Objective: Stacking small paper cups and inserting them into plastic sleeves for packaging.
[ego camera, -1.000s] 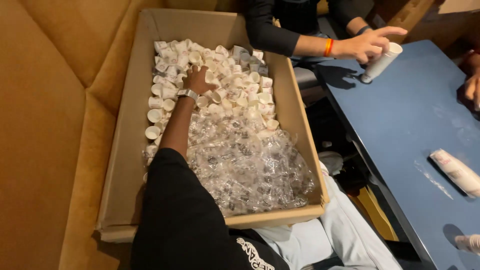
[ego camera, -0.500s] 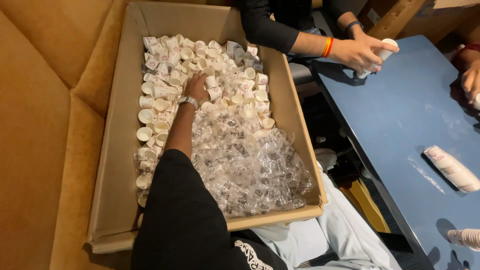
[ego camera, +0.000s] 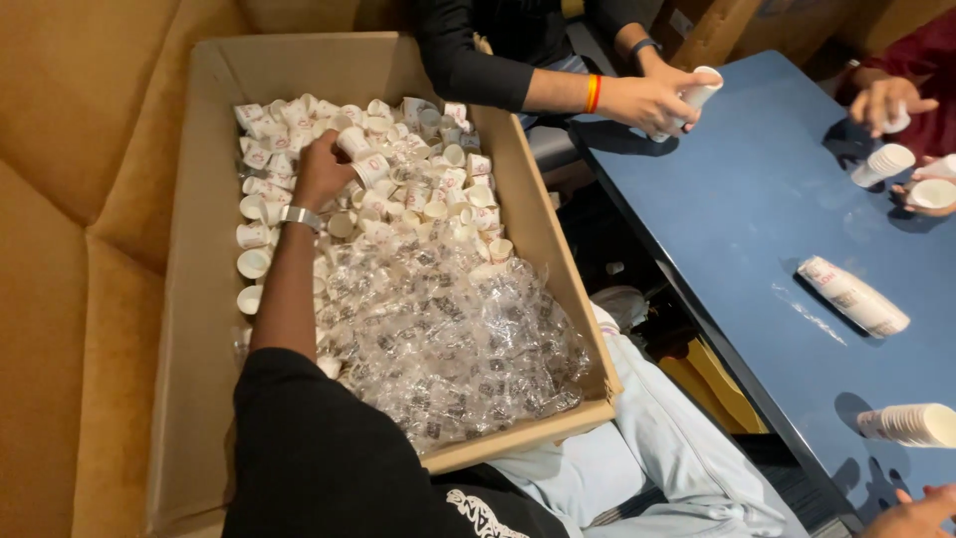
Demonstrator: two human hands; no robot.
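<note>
A large cardboard box [ego camera: 189, 299] holds several small white paper cups [ego camera: 448, 179] at its far end and crumpled clear plastic wrappers [ego camera: 448, 339] at its near end. My left hand [ego camera: 321, 167], with a watch on the wrist, reaches into the cup pile and is curled around a small paper cup [ego camera: 354, 142]. Only the fingers of my right hand [ego camera: 914, 515] show at the bottom right corner, by the blue table; whether they hold anything is hidden.
The blue table [ego camera: 757, 229] stands to the right of the box. On it lie a wrapped sleeve of cups [ego camera: 853, 297] and a bare stack [ego camera: 911, 424]. A person in black sleeves [ego camera: 647, 100] holds a cup. Another person's hands [ego camera: 896, 105] handle cups at the far right.
My left hand has shifted a little toward the far left of the cup pile and curled shut around a cup. The person in black still holds a cup over the table.
</note>
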